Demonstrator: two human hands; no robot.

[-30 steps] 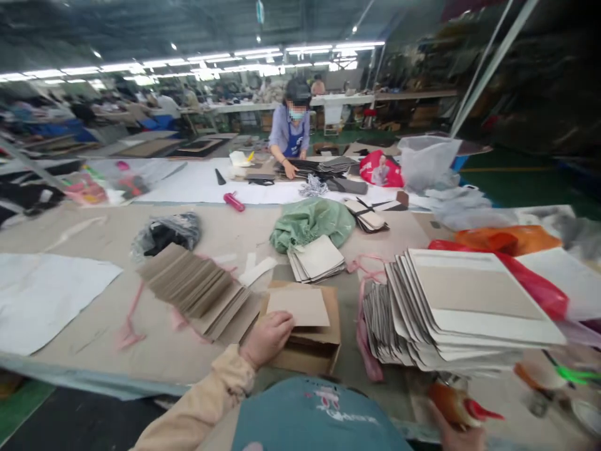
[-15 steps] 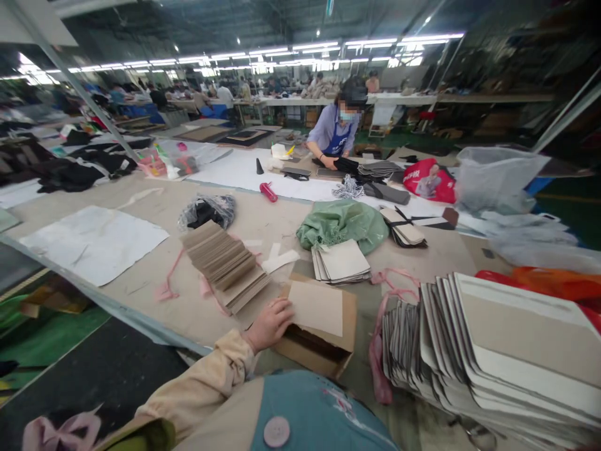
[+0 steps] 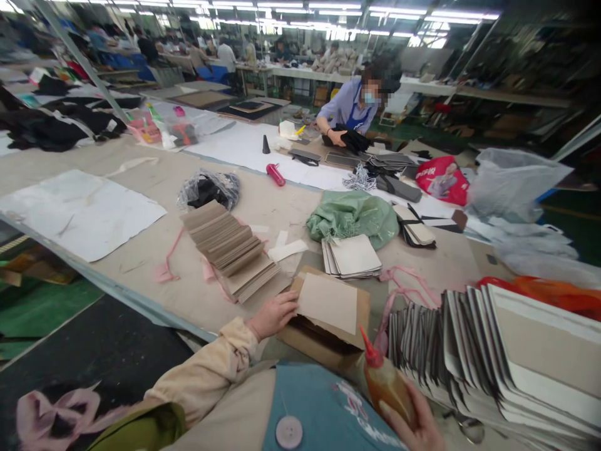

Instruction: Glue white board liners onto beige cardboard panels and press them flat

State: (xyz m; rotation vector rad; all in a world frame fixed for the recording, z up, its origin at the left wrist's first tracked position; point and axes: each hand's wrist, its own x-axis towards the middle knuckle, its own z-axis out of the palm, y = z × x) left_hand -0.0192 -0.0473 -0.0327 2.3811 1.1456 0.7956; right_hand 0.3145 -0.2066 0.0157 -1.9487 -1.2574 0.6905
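My left hand (image 3: 275,313) lies with its fingers stretched out, fingertips touching the left edge of a beige card panel (image 3: 327,304). That panel rests on top of an open-fronted brown cardboard box (image 3: 307,343) just in front of my body. At the lower right, my right hand (image 3: 417,418) is closed around a squeeze bottle (image 3: 389,389) of amber liquid with a red pointed nozzle, probably glue. The bottle is tilted, its tip up near the box's right front corner. Left of the box leans a fanned row of beige card pieces (image 3: 230,250).
Large grey-white panels (image 3: 526,357) are stacked at the right. Behind the box lie a smaller card stack (image 3: 354,255) and a green cloth bundle (image 3: 354,216). A white sheet (image 3: 79,213) lies at left. Across the table a co-worker (image 3: 352,113) handles black pieces.
My right hand has come into view at the lower right, holding the squeeze bottle. The view has tilted downward slightly. My left hand stays at the panel's left edge.
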